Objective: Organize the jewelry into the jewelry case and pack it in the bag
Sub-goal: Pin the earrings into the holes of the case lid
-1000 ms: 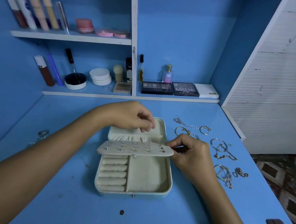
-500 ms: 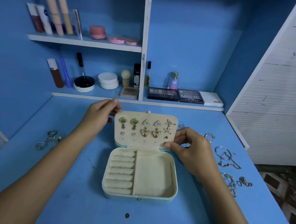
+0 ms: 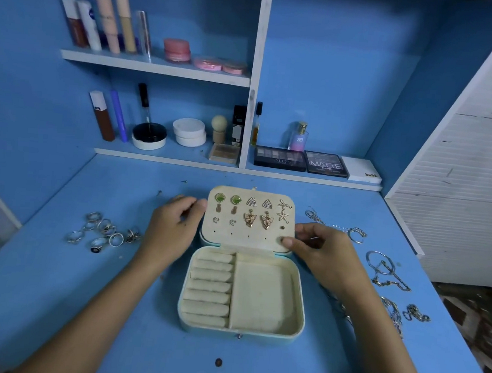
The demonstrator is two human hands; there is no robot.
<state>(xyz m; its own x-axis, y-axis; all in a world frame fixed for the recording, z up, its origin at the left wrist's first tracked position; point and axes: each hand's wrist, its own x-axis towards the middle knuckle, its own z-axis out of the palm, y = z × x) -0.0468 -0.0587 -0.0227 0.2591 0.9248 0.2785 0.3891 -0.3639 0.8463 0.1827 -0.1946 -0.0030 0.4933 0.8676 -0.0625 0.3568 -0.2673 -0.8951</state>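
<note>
A pale jewelry case (image 3: 294, 306) lies open in the middle of the blue desk, with empty ring rolls on its left and an empty compartment on its right. Its raised lid carries a cream earring panel (image 3: 250, 239) with several pairs of earrings pinned on. My right hand (image 3: 322, 250) pinches the panel's lower right corner, thumb on the front and fingers behind the lid. My left hand (image 3: 175, 228) is at the lid's left edge, its loosely curled fingertips touching it. Several silver rings (image 3: 104, 231) lie loose at the left. No bag is in view.
Chains and bracelets (image 3: 384, 269) are spread over the desk to the right of the case, some under my right forearm. Cosmetics and eyeshadow palettes (image 3: 280, 158) line the shelves behind. A white slatted panel (image 3: 471, 187) bounds the right side.
The earring panel has swung up from flat over the case to stand against the lid, earrings facing me. My left hand has come off the lid pocket to the lid's left edge.
</note>
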